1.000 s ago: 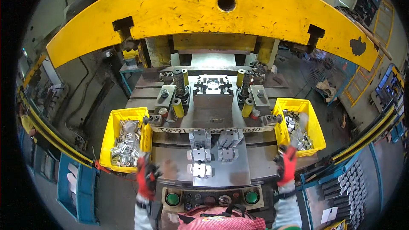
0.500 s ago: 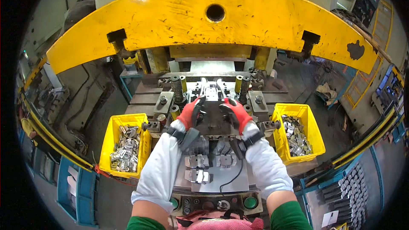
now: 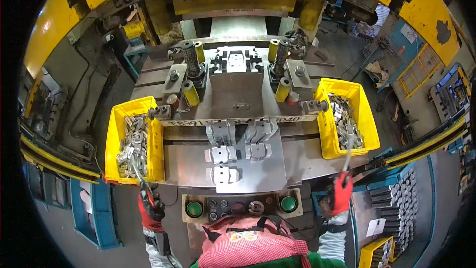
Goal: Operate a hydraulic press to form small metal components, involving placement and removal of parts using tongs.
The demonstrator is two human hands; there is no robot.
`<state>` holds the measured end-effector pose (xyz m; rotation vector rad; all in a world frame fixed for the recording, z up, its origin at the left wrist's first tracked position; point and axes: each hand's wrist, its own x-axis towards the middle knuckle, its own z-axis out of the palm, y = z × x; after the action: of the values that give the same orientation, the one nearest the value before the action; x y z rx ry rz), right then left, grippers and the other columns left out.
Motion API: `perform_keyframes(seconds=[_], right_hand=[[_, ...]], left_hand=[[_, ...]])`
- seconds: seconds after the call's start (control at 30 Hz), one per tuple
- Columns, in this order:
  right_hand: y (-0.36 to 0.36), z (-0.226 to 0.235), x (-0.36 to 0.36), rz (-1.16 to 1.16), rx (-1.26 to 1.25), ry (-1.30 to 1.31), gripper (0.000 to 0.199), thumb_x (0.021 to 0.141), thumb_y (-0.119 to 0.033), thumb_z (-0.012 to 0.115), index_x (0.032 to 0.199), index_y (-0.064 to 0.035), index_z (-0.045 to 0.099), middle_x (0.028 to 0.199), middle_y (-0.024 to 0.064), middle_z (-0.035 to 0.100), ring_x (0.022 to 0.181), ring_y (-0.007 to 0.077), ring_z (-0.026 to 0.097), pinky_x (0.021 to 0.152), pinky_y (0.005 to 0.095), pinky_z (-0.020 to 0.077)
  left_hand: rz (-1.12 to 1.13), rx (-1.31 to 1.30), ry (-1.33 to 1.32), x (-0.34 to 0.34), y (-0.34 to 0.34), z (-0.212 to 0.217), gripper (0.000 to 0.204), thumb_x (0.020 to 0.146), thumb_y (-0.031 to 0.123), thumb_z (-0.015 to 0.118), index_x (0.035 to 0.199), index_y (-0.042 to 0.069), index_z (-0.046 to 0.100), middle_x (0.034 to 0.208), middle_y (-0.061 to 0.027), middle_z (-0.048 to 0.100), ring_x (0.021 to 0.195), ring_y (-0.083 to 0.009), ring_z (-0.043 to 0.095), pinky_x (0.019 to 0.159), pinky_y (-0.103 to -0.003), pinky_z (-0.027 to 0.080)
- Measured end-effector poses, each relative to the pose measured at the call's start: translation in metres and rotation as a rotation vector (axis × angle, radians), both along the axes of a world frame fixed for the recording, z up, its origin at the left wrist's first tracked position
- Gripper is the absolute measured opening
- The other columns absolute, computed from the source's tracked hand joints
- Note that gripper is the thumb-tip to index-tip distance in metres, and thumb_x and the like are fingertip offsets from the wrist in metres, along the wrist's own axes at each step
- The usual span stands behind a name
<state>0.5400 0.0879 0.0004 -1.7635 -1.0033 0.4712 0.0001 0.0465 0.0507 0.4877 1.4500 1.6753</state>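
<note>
My left hand (image 3: 151, 208), in a red and black glove, is closed round a slim pale tool (image 3: 136, 169) whose tip reaches into the left yellow bin (image 3: 157, 154). My right hand (image 3: 342, 193), gloved alike, grips another slim pale tool (image 3: 349, 155), slanting up over the front edge of the right yellow bin (image 3: 373, 139). Small bent metal parts (image 3: 135, 136) fill the left bin; similar parts (image 3: 343, 114) lie in the right one. Between the bins, metal blanks (image 3: 221, 155) stand in stacks on a grey sheet (image 3: 270, 168). Farther back is the press die (image 3: 237, 61).
Dark ribbed guide posts (image 3: 190, 58) and yellow cylinders (image 3: 283, 89) flank the die. The yellow press ram (image 3: 233, 1) spans overhead. Two green buttons (image 3: 194, 209) sit on a control box nearest me. A blue rack (image 3: 94, 218) stands left; rows of metal parts (image 3: 409, 208) lie right.
Both hands have drawn back from the die and spread apart, each with its tool, to the two bins. My view has shifted, so the die and stacks show more fully.
</note>
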Motion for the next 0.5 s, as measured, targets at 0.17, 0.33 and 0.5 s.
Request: perform_keyframes(seconds=[0.17,0.33,0.5], right_hand=[[-0.001,0.009,-0.113,0.612,-0.267,0.485,0.055,0.073,-0.007,0.057,0.123,-0.0062,0.034,0.108,0.003,0.049,0.095,0.009,0.046,0.082,0.0217,0.0355],[0.022,-0.022,-0.147,0.784,-0.331,0.537,0.056,0.075,-0.008,0.057,0.125,-0.0062,0.031,0.112,0.0002,0.045,0.1,0.0068,0.042,0.083,0.0193,0.0331],[0.027,0.041,-0.148,0.885,-0.293,0.577,0.06,0.075,-0.013,0.059,0.126,-0.0065,0.029,0.096,-0.0024,0.047,0.087,0.0056,0.042,0.08,0.0202,0.0342]], left_hand=[[-0.199,0.085,0.336,0.013,-0.005,-0.028,0.039,0.083,0.031,0.043,0.111,0.005,0.042,0.072,-0.0009,0.045,0.058,-0.0076,0.043,0.048,-0.019,0.037],[-0.203,0.219,-0.081,0.035,0.012,-0.012,0.03,0.082,0.014,0.046,0.111,0.004,0.042,0.08,-0.0027,0.048,0.074,-0.0118,0.049,0.069,-0.029,0.045],[-0.042,0.213,-0.058,0.016,-0.014,-0.038,0.031,0.078,0.016,0.048,0.107,0.008,0.042,0.07,0.0018,0.041,0.065,-0.0107,0.043,0.067,-0.034,0.043]])
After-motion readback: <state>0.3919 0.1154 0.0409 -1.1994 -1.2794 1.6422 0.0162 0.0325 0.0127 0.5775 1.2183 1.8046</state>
